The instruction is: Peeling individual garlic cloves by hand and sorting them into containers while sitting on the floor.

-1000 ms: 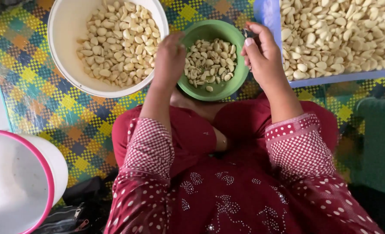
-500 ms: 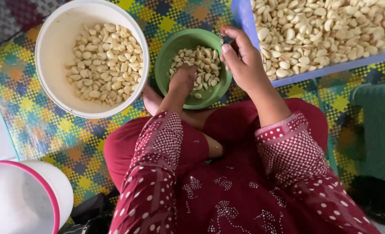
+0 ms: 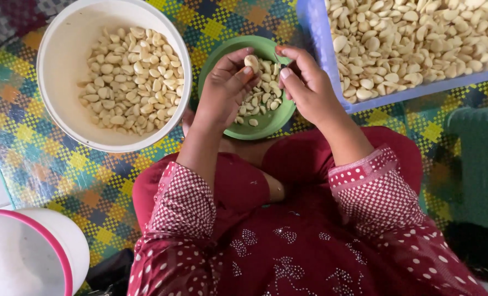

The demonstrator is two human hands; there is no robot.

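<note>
Pale, peeled garlic clove (image 3: 251, 61) sits pinched between the thumb and fingertips of the left hand (image 3: 226, 90), held just above the green bowl (image 3: 266, 125), which contains more cloves. The right hand (image 3: 308, 85) is closed in a narrow pinch on a thin dark tool, probably a small blade; its tip is too small to confirm. Judgement: the clove is light, firm and smooth, likely a little slippery once skinned, so it is best taken across its broad flanks rather than by the tapered ends. A white bowl (image 3: 54, 82) of cloves stands just beside the green bowl, and a blue tray (image 3: 322, 38), heaped with cloves, lies near the right hand. All rest on a chequered woven mat (image 3: 52, 175).
</note>
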